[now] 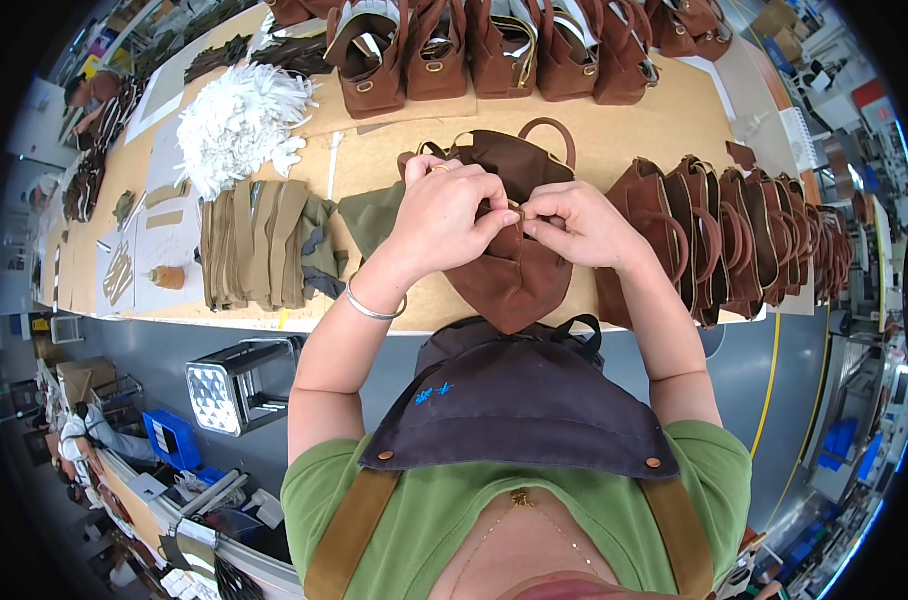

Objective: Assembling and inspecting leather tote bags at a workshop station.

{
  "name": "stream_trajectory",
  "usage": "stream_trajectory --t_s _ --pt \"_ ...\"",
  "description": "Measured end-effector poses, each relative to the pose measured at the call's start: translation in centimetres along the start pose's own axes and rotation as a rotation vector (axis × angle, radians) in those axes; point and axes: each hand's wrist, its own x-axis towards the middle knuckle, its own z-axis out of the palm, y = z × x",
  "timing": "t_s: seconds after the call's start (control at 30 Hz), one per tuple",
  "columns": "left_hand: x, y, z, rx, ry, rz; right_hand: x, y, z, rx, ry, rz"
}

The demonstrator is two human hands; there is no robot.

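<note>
A brown handbag (511, 283) lies on the table in front of me, its body toward the front edge and one rounded handle standing up behind. My left hand (452, 212) is closed in a pinch at the bag's upper edge, thumb and forefinger together. Close beside it, my right hand (582, 226) pinches the same edge, the two sets of fingertips nearly meeting. Any small part between the fingertips is too small to make out. An olive-green fabric piece (371, 217) sticks out beside the bag, partly behind my left wrist.
Several finished-looking brown handbags (370, 75) stand along the back, and a row of others (664, 240) leans at the right. To the left are a white heap of strips (244, 125), stacked olive-brown fabric pieces (254, 245) and a small bottle (167, 277). A metal stool (236, 385) stands below the table.
</note>
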Motion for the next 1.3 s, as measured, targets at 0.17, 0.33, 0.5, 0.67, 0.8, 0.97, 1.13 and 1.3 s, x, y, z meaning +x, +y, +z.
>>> stream_trajectory --t_s 0.17,0.33,0.5,0.67,0.8,0.97,1.13,1.3 --pt "-0.2 0.5 0.3 -0.088 0.123 -0.008 -0.1 0.3 0.5 -0.030 0.070 -0.102" --pt "-0.4 0.2 0.4 -0.041 0.033 0.010 -0.2 0.0 0.7 -0.059 0.099 -0.099" --pt "-0.5 0.1 0.5 -0.061 0.022 0.031 -0.4 -0.6 0.5 0.016 0.069 0.110" --pt "-0.5 -0.1 0.6 -0.086 -0.008 0.038 -0.5 -1.1 0.5 0.017 0.017 0.247" --pt "-0.6 -0.2 0.5 -0.074 -0.020 0.075 -0.7 -0.9 0.9 0.074 0.071 0.289" --pt "-0.6 0.3 0.4 -0.141 -0.016 0.001 -0.8 -0.8 0.4 0.056 -0.001 0.249" --pt "-0.7 -0.2 1.4 -0.039 0.101 0.102 -1.2 0.9 0.8 0.370 0.061 0.281" --pt "-0.7 0.4 1.7 -0.033 0.111 0.107 -1.0 1.8 0.2 0.516 -0.018 0.374"
